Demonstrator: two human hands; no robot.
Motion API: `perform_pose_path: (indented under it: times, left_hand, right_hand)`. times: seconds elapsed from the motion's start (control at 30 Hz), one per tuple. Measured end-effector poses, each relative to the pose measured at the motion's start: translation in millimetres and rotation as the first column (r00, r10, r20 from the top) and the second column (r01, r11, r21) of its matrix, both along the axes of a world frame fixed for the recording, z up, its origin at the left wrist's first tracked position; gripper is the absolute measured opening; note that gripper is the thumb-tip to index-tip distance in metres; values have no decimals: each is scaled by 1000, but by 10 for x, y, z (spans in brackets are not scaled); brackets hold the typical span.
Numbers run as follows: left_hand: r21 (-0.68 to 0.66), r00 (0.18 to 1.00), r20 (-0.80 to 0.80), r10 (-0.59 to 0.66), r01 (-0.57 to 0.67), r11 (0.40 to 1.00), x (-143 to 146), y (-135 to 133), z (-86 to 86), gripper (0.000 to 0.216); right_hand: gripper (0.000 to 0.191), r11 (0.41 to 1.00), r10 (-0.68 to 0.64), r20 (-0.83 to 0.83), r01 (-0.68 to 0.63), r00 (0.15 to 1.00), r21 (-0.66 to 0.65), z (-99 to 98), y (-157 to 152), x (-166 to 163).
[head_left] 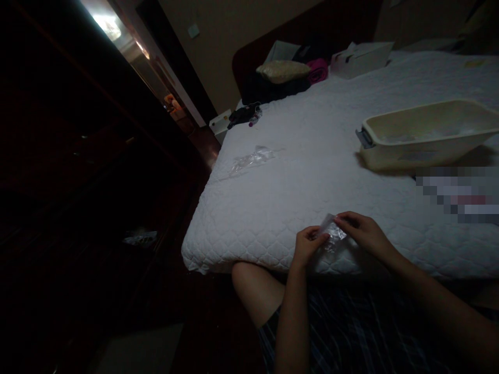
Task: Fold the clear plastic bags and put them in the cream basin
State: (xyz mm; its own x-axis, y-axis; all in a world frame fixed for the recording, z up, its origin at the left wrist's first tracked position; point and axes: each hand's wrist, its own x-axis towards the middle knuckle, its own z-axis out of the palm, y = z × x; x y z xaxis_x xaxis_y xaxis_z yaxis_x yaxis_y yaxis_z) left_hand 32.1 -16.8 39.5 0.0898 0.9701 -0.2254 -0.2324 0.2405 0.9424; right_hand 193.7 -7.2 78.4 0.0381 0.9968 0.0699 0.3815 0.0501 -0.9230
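Packet [333, 234] between 2 hands [306, 246], tub [421, 156] right on bed [307, 176], box [362, 59] behind

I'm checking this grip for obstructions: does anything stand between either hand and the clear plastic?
Nothing visible does: the left hand and right hand both pinch the clear plastic. The tub sits farther back on the bed.

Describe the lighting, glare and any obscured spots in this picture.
Head view: dim overall, nearly black at left; bright glare from the light at upper left; shiny highlights on the clear plastic packet held by the left hand and right hand; pixelation hides something beside the cream tub.
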Motion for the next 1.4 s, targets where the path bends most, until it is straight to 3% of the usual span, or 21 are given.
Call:
perform_pose_path:
  times: [0.2, 0.4, 0.6, 0.87, 1.07, 1.27, 1.33, 1.4]
  left_hand:
    - [-1, 999, 37, 27, -27, 1000, -18, 25, -80, 49]
    - [3, 989, 134, 62, -63, 998, -27, 45, -158, 51]
    - [19, 997, 68, 26, -28, 999, -50, 31, -151, 52]
    - [88, 997, -66, 42, -36, 995, -47, 25, -121, 49]
    - [112, 990, -139, 38, -23, 993, 54, 5, -85, 41]
    - [103, 976, -204, 70, -50, 993, 284, 1, -1, 39]
    - [191, 939, -320, 126, -67, 979, 403, 27, 50, 34]
    - [356, 837, -508, 206, -14, 934, 549, 82, 106, 27]
  right_hand:
    - [50, 999, -10, -51, 8, 999, -39, -19, 12, 30]
    - [57, 978, -78, -246, 25, 966, -209, -106, -20, 62]
    - [52, 979, -84, -221, 38, 972, -202, -57, -43, 72]
    - [48, 974, -51, -199, 5, 979, -226, -114, -15, 163]
    - [40, 977, -18, -228, -31, 973, -209, -28, -8, 228]
    - [43, 976, -59, -228, 9, 972, -217, 66, 59, 601]
    - [43, 971, -121, -242, 64, 963, -231, 79, 87, 797]
    - [42, 966, -174, -276, 109, 945, -236, 100, 114, 999]
